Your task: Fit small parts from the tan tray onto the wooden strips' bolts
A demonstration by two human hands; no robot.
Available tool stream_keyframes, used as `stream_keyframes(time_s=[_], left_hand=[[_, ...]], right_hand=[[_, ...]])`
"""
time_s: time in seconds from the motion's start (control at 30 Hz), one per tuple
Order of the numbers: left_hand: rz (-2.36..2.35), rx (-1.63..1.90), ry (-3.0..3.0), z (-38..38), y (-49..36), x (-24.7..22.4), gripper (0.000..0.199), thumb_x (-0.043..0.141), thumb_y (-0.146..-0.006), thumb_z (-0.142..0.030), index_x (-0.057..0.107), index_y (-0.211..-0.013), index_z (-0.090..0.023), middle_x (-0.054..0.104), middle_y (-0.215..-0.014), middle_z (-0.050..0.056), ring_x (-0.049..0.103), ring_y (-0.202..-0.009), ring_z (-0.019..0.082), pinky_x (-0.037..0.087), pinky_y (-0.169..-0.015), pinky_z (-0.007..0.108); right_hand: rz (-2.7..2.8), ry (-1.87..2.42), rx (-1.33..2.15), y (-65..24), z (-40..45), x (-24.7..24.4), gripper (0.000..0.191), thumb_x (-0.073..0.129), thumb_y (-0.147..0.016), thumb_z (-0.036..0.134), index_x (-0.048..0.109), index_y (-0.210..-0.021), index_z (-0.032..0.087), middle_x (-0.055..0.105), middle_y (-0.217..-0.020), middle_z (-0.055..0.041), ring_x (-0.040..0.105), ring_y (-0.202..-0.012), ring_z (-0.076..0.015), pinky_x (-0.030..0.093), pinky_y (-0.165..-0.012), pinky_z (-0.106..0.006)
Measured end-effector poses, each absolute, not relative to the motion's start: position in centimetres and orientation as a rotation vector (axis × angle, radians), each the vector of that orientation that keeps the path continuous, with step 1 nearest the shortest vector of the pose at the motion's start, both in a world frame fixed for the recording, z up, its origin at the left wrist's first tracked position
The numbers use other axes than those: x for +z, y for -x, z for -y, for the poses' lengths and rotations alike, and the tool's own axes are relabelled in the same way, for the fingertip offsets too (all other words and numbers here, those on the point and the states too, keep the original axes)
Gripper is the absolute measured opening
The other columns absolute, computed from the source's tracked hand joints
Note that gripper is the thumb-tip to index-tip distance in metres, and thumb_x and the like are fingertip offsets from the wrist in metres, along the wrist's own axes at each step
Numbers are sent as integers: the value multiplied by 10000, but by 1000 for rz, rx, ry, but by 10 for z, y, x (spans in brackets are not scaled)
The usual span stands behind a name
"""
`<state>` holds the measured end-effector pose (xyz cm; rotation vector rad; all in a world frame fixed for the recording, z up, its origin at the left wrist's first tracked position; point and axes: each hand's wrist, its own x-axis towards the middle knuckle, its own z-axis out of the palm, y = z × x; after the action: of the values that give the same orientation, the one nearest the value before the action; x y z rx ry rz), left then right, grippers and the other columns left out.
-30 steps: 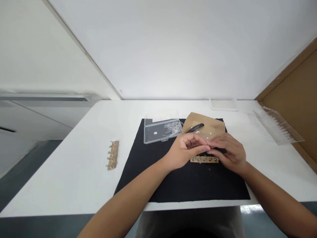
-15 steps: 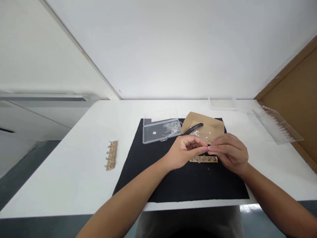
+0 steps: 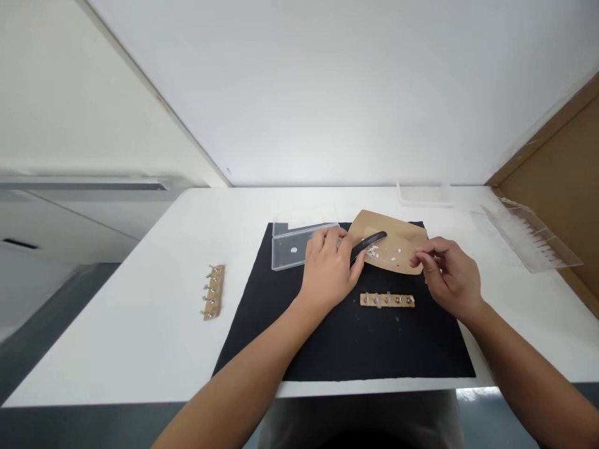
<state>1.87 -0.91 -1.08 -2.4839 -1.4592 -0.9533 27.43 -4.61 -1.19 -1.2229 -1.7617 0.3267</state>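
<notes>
My left hand [image 3: 329, 265] lies palm down over the right end of a clear plastic box [image 3: 286, 252], its fingers apart and its thumb out to the side. Beneath it the clear slivers in that box are hidden. Between its thumb and fingers a black curved strip like a nail file [image 3: 372, 239] sticks out, leaning over brown paper [image 3: 406, 234]. By the paper's right edge my right hand [image 3: 449, 274] is closed in a pinch; whatever it holds is too small to make out. In front lies a tan strip [image 3: 387, 300] with several small metal holders, some bearing clear pieces.
White bits [image 3: 373, 251] lie scattered on the brown paper. A black mat [image 3: 327, 349] covers the middle of the white table. Another strip with holders [image 3: 213, 293] sits at left. A clear tray [image 3: 423, 194] stands at the back, and a clear toothed sheet [image 3: 531, 237] at right.
My hands were together above the tan strip and have parted. The left moved left and back onto the plastic box; the right shifted slightly right, leaving the strip fully in view.
</notes>
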Motion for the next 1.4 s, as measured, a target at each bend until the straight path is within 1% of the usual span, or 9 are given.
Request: stream_keyframes(time_s=[0.17,0.33,0.57,0.7,0.9,1.03,1.13,1.23,1.4], left_hand=[[1551,-703,2486,12,-21,-16,328,606,-1040,-417,726,-1176,-144,690,-1149,166,537,-1128,380,485,-912,510],[1566,-583,2496,10,-21,-22,247,613,-1033,-361,737,-1073,-152,675,-1105,160,529,-1055,363,464,-868,483],[1555,-589,2535,7,-20,-25,196,603,-1042,-332,695,-1107,-171,674,-1126,146,528,-1080,361,403,-917,505],[1525,-656,2587,8,-21,-27,120,600,-1041,-272,661,-1060,-171,686,-1102,131,539,-1098,346,383,-939,500],[1394,-837,2594,8,-25,-27,80,550,-1056,-205,616,-1035,-165,697,-1067,122,567,-1079,327,450,-932,486],[1234,-967,2611,11,-29,-24,95,492,-1056,-127,579,-1087,-147,681,-1170,165,610,-1079,305,530,-954,453],[1281,-895,2647,18,-33,-24,124,467,-1060,-122,553,-1146,-143,703,-1088,144,680,-970,284,577,-782,382],[1393,-741,2750,26,-36,-22,163,446,-1081,-180,538,-1212,-150,722,-1072,132,733,-875,267,562,-630,324],[1383,-706,2841,32,-40,-18,310,413,-1090,-192,517,-1380,-151,713,-1256,183,774,-958,272,601,-659,314]], right_hand=[[1772,1241,315,-273,40,-13,143,615,-1064,311,721,-1148,263,746,-986,-45,741,-818,-180,638,-643,-311],[1796,1189,276,-269,40,-8,83,682,-1017,294,740,-1045,241,723,-966,-59,704,-810,-179,595,-561,-284],[1894,1157,216,-273,37,-10,96,666,-1034,290,748,-1073,258,772,-962,-48,721,-840,-198,607,-617,-318],[1915,1189,198,-276,34,-12,117,667,-1037,328,758,-1039,256,785,-960,-47,697,-745,-188,568,-588,-332],[1936,1234,184,-276,34,-13,150,673,-1035,364,721,-965,241,793,-975,-44,633,-641,-161,519,-561,-331],[1996,1328,109,-275,36,-14,194,651,-1036,377,656,-905,235,766,-899,-27,627,-655,-163,470,-565,-321],[2047,1336,98,-274,36,-16,205,629,-1045,374,633,-891,238,748,-857,-18,660,-706,-174,470,-587,-316],[2034,1343,86,-273,36,-18,216,623,-1048,389,637,-891,242,758,-882,-19,669,-706,-176,473,-587,-318],[1904,1406,124,-271,36,-19,235,624,-1047,428,657,-901,246,750,-854,-22,664,-679,-187,475,-562,-324]])
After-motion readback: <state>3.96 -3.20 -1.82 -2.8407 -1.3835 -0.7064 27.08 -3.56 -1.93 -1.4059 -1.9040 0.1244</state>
